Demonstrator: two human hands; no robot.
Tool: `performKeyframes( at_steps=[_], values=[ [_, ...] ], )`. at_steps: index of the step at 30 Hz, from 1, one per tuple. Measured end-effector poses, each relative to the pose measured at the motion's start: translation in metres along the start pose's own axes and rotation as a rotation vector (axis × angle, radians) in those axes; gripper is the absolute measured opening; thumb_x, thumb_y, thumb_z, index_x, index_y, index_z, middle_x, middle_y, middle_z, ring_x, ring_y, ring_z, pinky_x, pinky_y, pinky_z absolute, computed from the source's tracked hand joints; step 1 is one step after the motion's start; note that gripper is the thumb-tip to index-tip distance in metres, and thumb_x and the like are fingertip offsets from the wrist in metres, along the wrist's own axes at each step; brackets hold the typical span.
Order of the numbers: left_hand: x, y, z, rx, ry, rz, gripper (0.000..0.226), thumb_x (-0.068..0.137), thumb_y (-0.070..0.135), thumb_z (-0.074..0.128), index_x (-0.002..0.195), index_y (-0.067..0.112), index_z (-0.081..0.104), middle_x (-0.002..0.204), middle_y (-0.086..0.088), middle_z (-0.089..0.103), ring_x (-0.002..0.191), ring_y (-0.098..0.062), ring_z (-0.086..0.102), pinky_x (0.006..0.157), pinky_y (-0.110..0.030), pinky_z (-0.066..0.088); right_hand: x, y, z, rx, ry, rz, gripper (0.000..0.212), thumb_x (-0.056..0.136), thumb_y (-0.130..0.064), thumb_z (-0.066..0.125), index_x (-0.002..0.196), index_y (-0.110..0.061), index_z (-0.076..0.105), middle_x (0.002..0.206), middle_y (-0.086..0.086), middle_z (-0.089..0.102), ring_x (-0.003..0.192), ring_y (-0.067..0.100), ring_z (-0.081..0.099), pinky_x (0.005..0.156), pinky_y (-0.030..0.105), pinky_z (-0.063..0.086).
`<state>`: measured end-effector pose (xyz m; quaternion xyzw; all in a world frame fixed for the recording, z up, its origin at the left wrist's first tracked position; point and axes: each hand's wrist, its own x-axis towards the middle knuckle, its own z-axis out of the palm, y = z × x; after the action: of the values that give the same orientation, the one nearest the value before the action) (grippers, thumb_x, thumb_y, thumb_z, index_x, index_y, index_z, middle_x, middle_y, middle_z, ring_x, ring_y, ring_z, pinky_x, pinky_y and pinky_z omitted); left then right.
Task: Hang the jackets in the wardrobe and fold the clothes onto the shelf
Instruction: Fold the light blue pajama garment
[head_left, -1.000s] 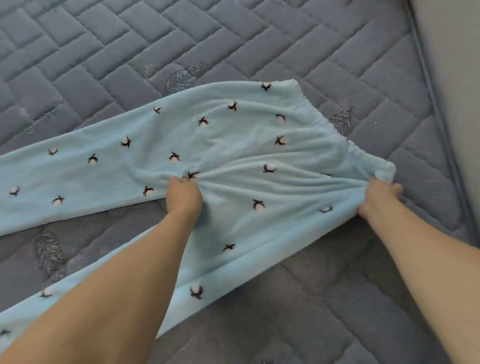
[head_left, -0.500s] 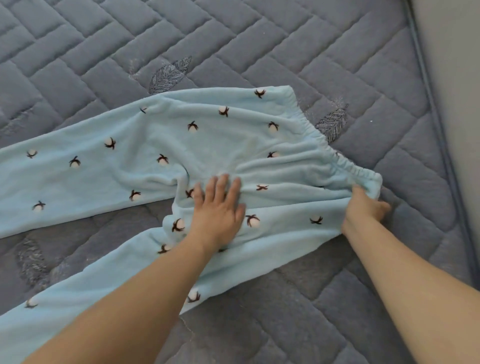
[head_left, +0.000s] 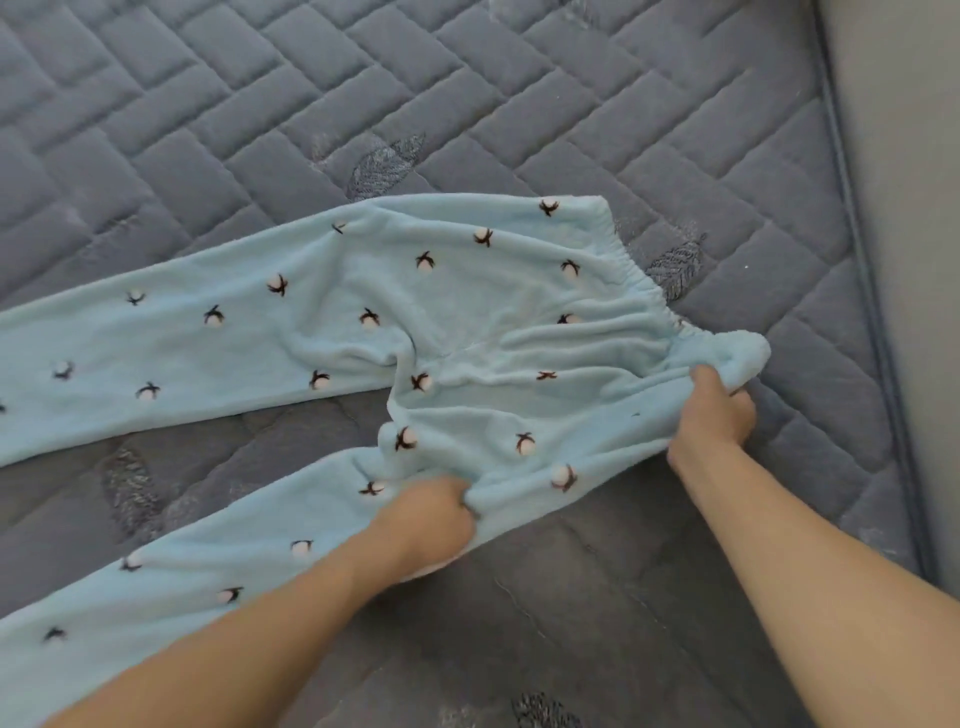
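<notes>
Light blue fleece pyjama trousers (head_left: 467, 301) with small dark-and-white cotton-boll prints lie spread on the mattress, legs running off to the left, elastic waistband at the right. My left hand (head_left: 431, 519) grips a bunch of the fabric at the near edge of the lower leg, by the crotch. My right hand (head_left: 714, 410) grips the near corner of the waistband, lifting it slightly off the mattress. The seat of the trousers is wrinkled between my two hands.
The trousers rest on a grey quilted mattress (head_left: 519, 104) with leaf embroidery. Its piped right edge (head_left: 872, 332) runs along a pale wall or panel (head_left: 904, 156) at the right.
My left hand, gripping by the crotch a second ago and flat on the fabric half a second ago, has slid toward me and now bunches the near edge. My right hand keeps hold of the waistband corner.
</notes>
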<state>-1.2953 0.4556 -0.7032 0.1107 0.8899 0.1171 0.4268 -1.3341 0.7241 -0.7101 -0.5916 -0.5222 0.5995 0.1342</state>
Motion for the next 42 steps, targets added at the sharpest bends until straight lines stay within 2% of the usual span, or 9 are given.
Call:
performKeyframes(
  at_steps=[3, 6, 11, 16, 18, 20, 24, 34, 42],
  values=[
    [-0.002, -0.030, -0.094, 0.008, 0.011, -0.121, 0.024, 0.096, 0.025, 0.043, 0.096, 0.008, 0.061, 0.104, -0.010, 0.062, 0.093, -0.023, 0.057, 0.061, -0.024, 0.036, -0.012, -0.037, 0.041, -0.001, -0.153, -0.094, 0.018, 0.084, -0.022, 0.063, 0.101, -0.014, 0.064, 0.095, 0.002, 0.067, 0.085, 0.020, 0.064, 0.069, 0.031, 0.051],
    [0.009, -0.068, -0.186, -0.101, 0.337, -0.237, 0.041, 0.076, 0.053, 0.042, 0.081, 0.014, 0.054, 0.098, -0.012, 0.063, 0.085, -0.028, 0.056, 0.068, -0.033, 0.037, -0.033, -0.066, 0.103, -0.126, -0.317, -0.183, 0.018, 0.090, -0.029, 0.057, 0.099, -0.015, 0.065, 0.087, -0.003, 0.064, 0.082, 0.018, 0.061, 0.072, 0.034, 0.051],
    [0.074, -0.100, -0.257, 0.113, 0.771, -0.313, 0.025, 0.096, 0.035, 0.041, 0.105, 0.012, 0.046, 0.120, -0.019, 0.058, 0.111, -0.039, 0.054, 0.086, -0.045, 0.039, -0.042, -0.084, 0.193, -0.393, -0.441, -0.301, 0.036, 0.101, -0.040, 0.038, 0.115, -0.018, 0.063, 0.114, 0.006, 0.063, 0.095, 0.025, 0.055, 0.087, 0.035, 0.044],
    [0.166, -0.112, -0.230, -0.004, 0.562, -0.351, 0.048, 0.097, 0.047, 0.032, 0.141, 0.026, 0.033, 0.150, -0.008, 0.030, 0.142, -0.029, 0.024, 0.110, -0.069, 0.009, 0.000, -0.026, 0.238, -1.264, -0.441, -0.722, 0.060, 0.099, -0.053, 0.026, 0.155, -0.030, 0.020, 0.164, 0.003, 0.009, 0.150, 0.026, 0.008, 0.119, 0.051, 0.004],
    [0.191, -0.120, -0.193, 0.000, 0.410, -0.347, 0.070, 0.093, 0.068, 0.020, 0.154, 0.038, 0.006, 0.164, 0.000, -0.004, 0.151, -0.024, -0.009, 0.109, -0.071, -0.013, 0.016, 0.006, 0.241, -1.358, -0.402, -0.795, 0.067, 0.098, -0.059, 0.022, 0.157, -0.031, 0.005, 0.165, -0.001, -0.011, 0.150, 0.023, -0.013, 0.119, 0.049, -0.010],
    [0.204, -0.131, -0.156, 0.083, 0.522, -0.302, 0.076, 0.090, 0.074, 0.011, 0.155, 0.039, -0.008, 0.163, 0.001, -0.021, 0.148, -0.024, -0.026, 0.106, -0.069, -0.021, 0.026, 0.038, 0.240, -1.340, -0.277, -0.913, 0.068, 0.096, -0.059, 0.019, 0.157, -0.033, 0.001, 0.164, -0.001, -0.012, 0.150, 0.021, -0.015, 0.119, 0.046, -0.015],
    [0.219, -0.142, -0.133, 0.166, 0.797, -0.259, 0.075, 0.091, 0.067, 0.022, 0.157, 0.033, 0.008, 0.165, -0.005, -0.003, 0.151, -0.028, -0.010, 0.111, -0.070, -0.012, 0.033, 0.066, 0.249, -1.186, -0.044, -1.083, 0.066, 0.092, -0.051, 0.030, 0.154, -0.028, 0.026, 0.164, 0.003, 0.014, 0.151, 0.026, 0.008, 0.120, 0.046, -0.006],
    [0.217, -0.139, -0.141, 0.172, 0.740, -0.247, 0.076, 0.089, 0.061, 0.029, 0.157, 0.029, 0.016, 0.164, -0.008, 0.003, 0.152, -0.031, -0.004, 0.111, -0.071, -0.011, 0.037, 0.065, 0.252, -1.225, 0.019, -1.097, 0.066, 0.090, -0.045, 0.035, 0.152, -0.024, 0.031, 0.162, 0.006, 0.020, 0.150, 0.028, 0.013, 0.120, 0.050, 0.002],
    [0.153, -0.206, -0.106, 0.347, 0.727, 0.130, 0.071, 0.089, 0.051, 0.036, 0.154, 0.021, 0.033, 0.162, -0.008, 0.023, 0.149, -0.033, 0.021, 0.120, -0.060, 0.004, 0.035, 0.066, 0.252, -1.209, 0.044, -1.123, 0.065, 0.091, -0.045, 0.036, 0.153, -0.024, 0.029, 0.162, 0.005, 0.019, 0.150, 0.028, 0.012, 0.120, 0.049, -0.002]
  ],
)
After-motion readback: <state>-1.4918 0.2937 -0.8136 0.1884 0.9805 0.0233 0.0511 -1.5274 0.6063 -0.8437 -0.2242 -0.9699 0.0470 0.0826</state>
